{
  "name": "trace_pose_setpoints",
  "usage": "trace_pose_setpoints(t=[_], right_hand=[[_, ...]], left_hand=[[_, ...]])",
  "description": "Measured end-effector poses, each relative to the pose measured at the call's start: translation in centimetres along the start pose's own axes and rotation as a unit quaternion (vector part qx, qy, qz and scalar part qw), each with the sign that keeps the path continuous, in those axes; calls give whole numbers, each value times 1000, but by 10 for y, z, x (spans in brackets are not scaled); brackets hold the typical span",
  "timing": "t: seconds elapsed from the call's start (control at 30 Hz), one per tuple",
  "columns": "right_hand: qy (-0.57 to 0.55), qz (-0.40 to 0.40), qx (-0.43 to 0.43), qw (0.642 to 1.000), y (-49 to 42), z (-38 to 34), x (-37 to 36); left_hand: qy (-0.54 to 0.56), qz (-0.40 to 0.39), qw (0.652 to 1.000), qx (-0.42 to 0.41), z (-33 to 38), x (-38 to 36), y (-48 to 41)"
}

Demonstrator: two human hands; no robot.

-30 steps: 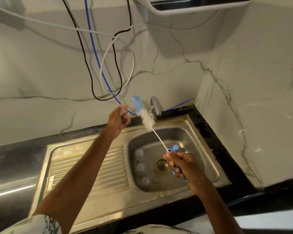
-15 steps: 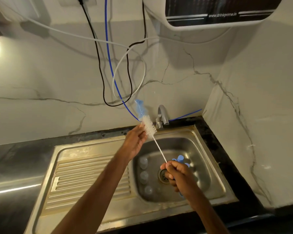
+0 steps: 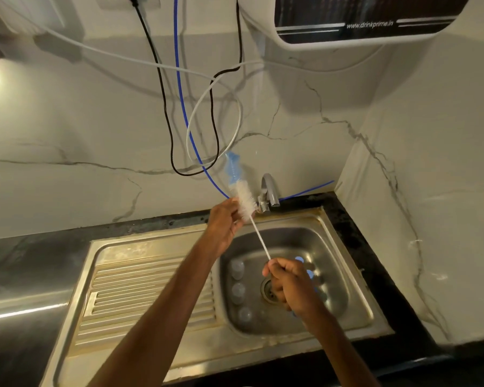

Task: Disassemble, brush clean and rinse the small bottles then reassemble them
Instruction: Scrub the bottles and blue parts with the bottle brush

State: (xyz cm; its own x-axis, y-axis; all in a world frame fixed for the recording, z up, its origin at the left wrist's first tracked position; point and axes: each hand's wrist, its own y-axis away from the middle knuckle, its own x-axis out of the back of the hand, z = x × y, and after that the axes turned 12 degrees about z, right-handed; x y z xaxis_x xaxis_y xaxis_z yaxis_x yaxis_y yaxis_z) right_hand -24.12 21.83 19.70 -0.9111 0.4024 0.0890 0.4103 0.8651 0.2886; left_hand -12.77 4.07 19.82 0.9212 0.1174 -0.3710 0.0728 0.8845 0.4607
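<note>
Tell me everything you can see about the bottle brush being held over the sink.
The bottle brush is long and slender: a fluffy white bristle head, a ribbed blue tip beyond it, and a thin white stem. It looks plastic. It slants over the sink, tip up toward the wall beside the tap. The right hand grips the stem's lower end, hiding any handle; the left hand pinches the bristles' lower part.
</note>
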Motion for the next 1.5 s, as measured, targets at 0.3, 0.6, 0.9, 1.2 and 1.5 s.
trace_pose_setpoints(t=[0.3, 0.6, 0.9, 1.2, 1.5], right_hand=[[-31, -25, -26, 999, -2, 1, 2], [-28, -4, -19, 999, -8, -11, -6], [-34, 25, -20, 999, -22, -19, -5], [-46, 47, -21, 998, -23, -23, -1], [-11, -14, 9, 1000, 4, -10, 2]], left_hand=[[-29, 29, 999, -27, 14, 3, -6], [1, 4, 1000, -8, 8, 1, 6], [-20, -28, 999, -27, 6, -16, 21], [-24, -78, 995, -51, -5, -29, 50], [64, 128, 989, -44, -2, -12, 9]])
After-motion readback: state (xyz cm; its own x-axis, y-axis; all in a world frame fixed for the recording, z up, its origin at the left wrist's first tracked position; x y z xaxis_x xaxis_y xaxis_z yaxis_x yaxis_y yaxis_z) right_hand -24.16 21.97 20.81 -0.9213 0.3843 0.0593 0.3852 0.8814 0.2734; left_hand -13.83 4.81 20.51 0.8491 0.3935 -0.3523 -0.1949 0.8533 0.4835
